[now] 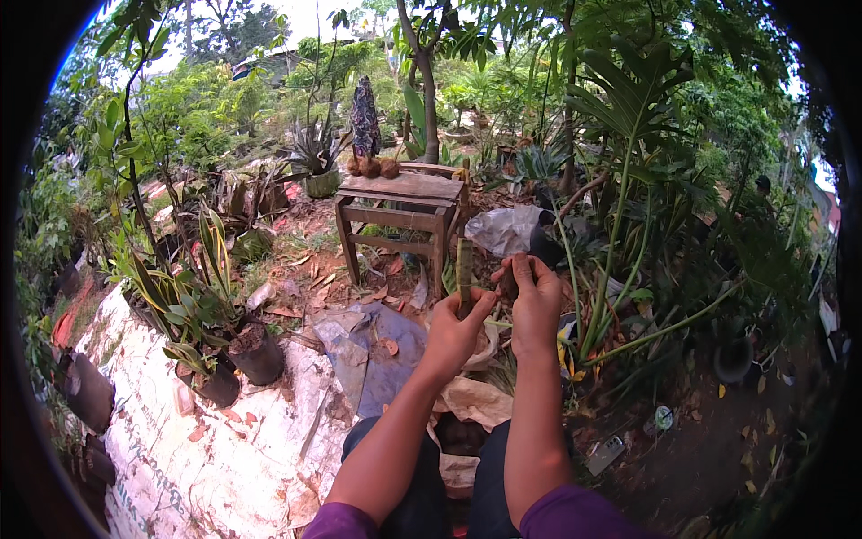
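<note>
My left hand (456,328) is closed around the lower end of an upright green stem-like strip (464,265) with yellowish edges. Close beside it, my right hand (535,296) pinches a small dark brown clump (509,286), whose kind I cannot make out. Both hands are held out in front of me at about the same height, nearly touching. Below them, between my knees, stands an open tan sack (480,402) with dark brown lumps (461,436) inside. Purple sleeves end above my elbows.
Ahead stands a worn wooden stool (400,189), several brown fibrous balls (373,168) on its far edge. Potted variegated plants (256,352) sit at left on white sheeting (224,458). A large-leaved plant (620,225) leans in from the right. A phone-like object (605,455) lies at lower right.
</note>
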`<action>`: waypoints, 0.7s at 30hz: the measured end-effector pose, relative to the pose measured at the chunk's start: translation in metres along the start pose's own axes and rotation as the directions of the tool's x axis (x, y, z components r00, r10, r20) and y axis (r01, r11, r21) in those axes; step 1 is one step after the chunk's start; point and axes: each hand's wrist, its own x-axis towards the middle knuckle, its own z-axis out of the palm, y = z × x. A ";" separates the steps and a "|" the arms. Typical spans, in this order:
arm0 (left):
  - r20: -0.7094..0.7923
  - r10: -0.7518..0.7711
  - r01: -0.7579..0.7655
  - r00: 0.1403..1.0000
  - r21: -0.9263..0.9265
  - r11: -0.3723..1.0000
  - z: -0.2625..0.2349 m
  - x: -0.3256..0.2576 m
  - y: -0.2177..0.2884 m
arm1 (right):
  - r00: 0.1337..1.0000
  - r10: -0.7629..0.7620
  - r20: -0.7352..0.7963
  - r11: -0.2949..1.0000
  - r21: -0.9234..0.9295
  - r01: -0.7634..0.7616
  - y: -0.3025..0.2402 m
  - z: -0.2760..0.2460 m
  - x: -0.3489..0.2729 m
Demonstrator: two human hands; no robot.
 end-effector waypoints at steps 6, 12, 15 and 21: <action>-0.001 0.101 -0.101 0.995 -0.083 0.991 0.001 -0.016 0.007 | 0.986 -0.166 0.032 0.947 -0.274 0.169 -0.033 0.006 -0.017; 0.020 0.101 -0.097 0.995 -0.146 0.985 0.002 -0.017 0.005 | 0.998 -0.029 -0.063 0.998 -0.049 0.026 -0.035 0.018 -0.023; 0.040 0.080 -0.075 0.996 -0.112 0.991 0.003 -0.008 0.005 | 0.999 -0.043 0.005 0.984 -0.171 0.044 -0.016 0.012 -0.025; 0.073 -0.091 0.094 0.993 -0.043 0.995 0.012 0.010 -0.009 | 1.000 -0.009 -0.009 0.976 -0.218 0.007 0.009 -0.014 -0.002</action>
